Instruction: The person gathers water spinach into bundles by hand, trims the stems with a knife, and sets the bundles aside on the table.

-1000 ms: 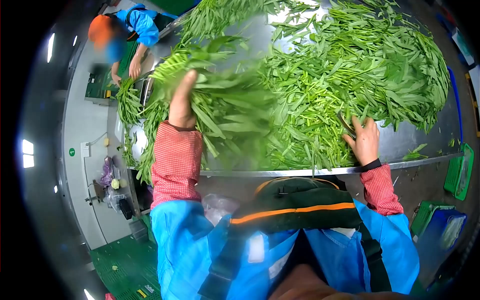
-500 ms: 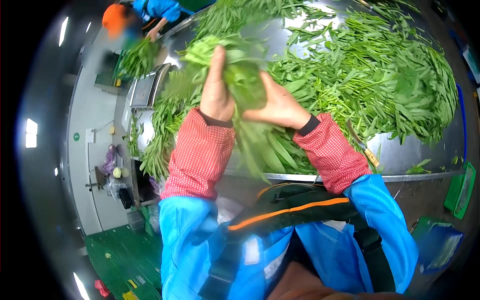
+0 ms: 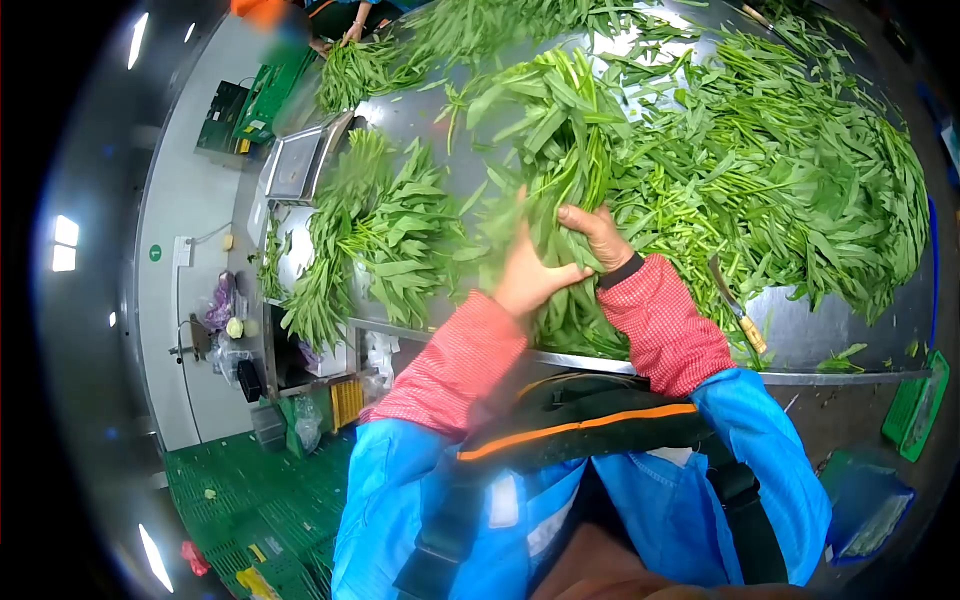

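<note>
An upright bunch of water spinach (image 3: 572,150) stands between my hands, its leaves fanning out at the top and more hanging below. My right hand (image 3: 598,238) grips the bunch from the right, thumb across the stems. From the left, my left hand (image 3: 532,272) holds it lower down, thumb reaching across the front; its other fingers are blurred and partly behind leaves. To the right spreads a large heap of water spinach (image 3: 770,170). Other bunches of water spinach (image 3: 395,225) lie on the table to the left.
A knife (image 3: 738,308) with a wooden handle lies near the front edge of the metal table (image 3: 820,345). A weighing scale (image 3: 305,160) stands at the left. Another person's hand (image 3: 352,34) touches greens at the far left. Green crates (image 3: 240,500) cover the floor at lower left.
Both hands have come lower and closer to me with the bunch, which now stands upright. The left hand has shifted rightward. At the far left, the other person's greens now rest on the table.
</note>
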A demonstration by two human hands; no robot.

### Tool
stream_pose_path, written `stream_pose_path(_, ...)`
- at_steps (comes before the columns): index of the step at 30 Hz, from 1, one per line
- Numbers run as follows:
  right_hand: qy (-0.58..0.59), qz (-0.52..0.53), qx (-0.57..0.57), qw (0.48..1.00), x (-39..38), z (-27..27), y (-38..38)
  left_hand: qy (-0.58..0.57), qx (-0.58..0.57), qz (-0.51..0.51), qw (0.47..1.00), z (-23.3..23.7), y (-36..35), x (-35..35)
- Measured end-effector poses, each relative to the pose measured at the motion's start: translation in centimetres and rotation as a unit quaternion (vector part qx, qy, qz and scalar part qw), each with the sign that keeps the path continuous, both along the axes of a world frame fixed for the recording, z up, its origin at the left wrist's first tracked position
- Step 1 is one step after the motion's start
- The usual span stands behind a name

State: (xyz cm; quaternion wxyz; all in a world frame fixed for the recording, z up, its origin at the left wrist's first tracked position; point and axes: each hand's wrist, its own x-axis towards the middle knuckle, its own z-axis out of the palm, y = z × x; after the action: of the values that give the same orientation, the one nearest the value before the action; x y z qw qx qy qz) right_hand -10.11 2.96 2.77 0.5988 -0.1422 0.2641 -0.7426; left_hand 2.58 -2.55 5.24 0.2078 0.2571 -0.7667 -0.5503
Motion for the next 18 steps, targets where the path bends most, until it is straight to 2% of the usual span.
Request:
stream_pose_path(2, 0.030, 0.007, -0.029, 0.999, -0.3, 0.2, 0.0, -0.005, -0.037, 0.052, 0.998, 0.0, 0.3, -0.5)
stream_pose_path(3, 0.046, 0.010, -0.042, 0.998, -0.4, 0.4, 0.1, -0.015, 0.008, 0.051, 0.999, 0.0, 0.1, -0.4)
stream_pose_path(5, 0.239, 0.066, -0.052, 0.967, -1.9, 0.1, -0.4, -0.035, 0.099, 0.047, 0.993, -0.3, -1.0, 0.1)
stream_pose_path(7, 0.476, 0.012, -0.006, 0.879, -3.7, -0.9, 0.1, -0.054, -0.012, 0.074, 0.996, 1.7, -2.6, 1.1)
stream_pose_path(8, 0.406, 0.085, 0.064, 0.908, -4.4, -1.2, 1.4, -0.066, -0.067, 0.092, 0.991, 2.7, -3.4, 1.6)
stream_pose_path(9, 0.430, 0.054, 0.107, 0.895, -5.3, -1.5, 2.4, -0.121, -0.126, 0.094, 0.980, 3.0, -5.6, 2.9)
stream_pose_path(10, 0.453, 0.024, 0.150, 0.879, -6.2, -1.9, 3.2, -0.217, -0.199, 0.122, 0.948, 6.0, -5.7, 3.1)
stream_pose_path(11, 0.472, -0.004, 0.194, 0.860, -6.8, -2.4, 4.0, -0.265, -0.349, 0.072, 0.896, 5.4, -7.2, 3.8)
stream_pose_path(12, 0.403, -0.059, 0.165, 0.898, -7.4, -3.3, 4.4, -0.296, -0.498, 0.040, 0.814, 4.9, -8.7, 4.4)
stream_pose_path(13, 0.332, -0.112, 0.135, 0.927, -7.6, -2.9, 4.6, -0.383, -0.518, -0.009, 0.765, 4.4, -9.3, 4.5)
stream_pose_path(14, 0.362, -0.124, 0.200, 0.902, -7.7, -2.3, 4.1, -0.422, -0.514, -0.036, 0.746, 4.1, -9.2, 4.3)
stream_pose_path(15, 0.423, -0.133, 0.214, 0.870, -7.7, -2.8, 3.6, -0.362, -0.505, -0.019, 0.783, 3.9, -9.4, 3.6)
stream_pose_path(17, 0.531, -0.075, 0.296, 0.791, -6.8, 0.1, 3.2, -0.253, -0.463, 0.009, 0.849, 3.1, -8.6, 3.7)
stream_pose_path(18, 0.620, -0.116, 0.291, 0.720, -6.0, -1.2, 2.3, -0.285, -0.413, 0.014, 0.865, 3.0, -8.0, 3.5)
